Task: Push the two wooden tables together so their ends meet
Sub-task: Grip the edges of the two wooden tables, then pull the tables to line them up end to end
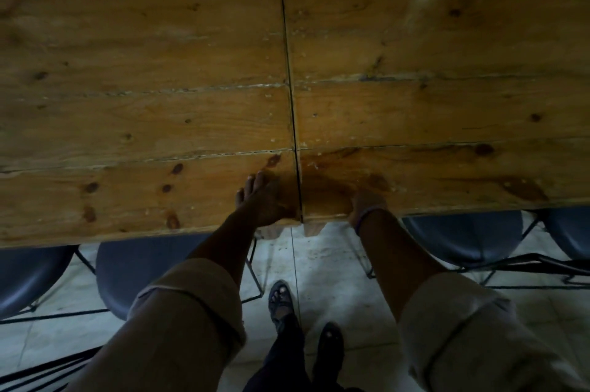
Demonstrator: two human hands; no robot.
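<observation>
Seam (292, 88) thin, frame centre. Left hand (260, 200) flat on left table (127, 104); right hand (367, 204) on right table (447, 104) edge, grip unclear.

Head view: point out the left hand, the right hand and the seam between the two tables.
left hand (260, 201): head view, back of the hand.
right hand (367, 203): head view, back of the hand.
seam (291, 88): head view, midway along the dark line.
</observation>
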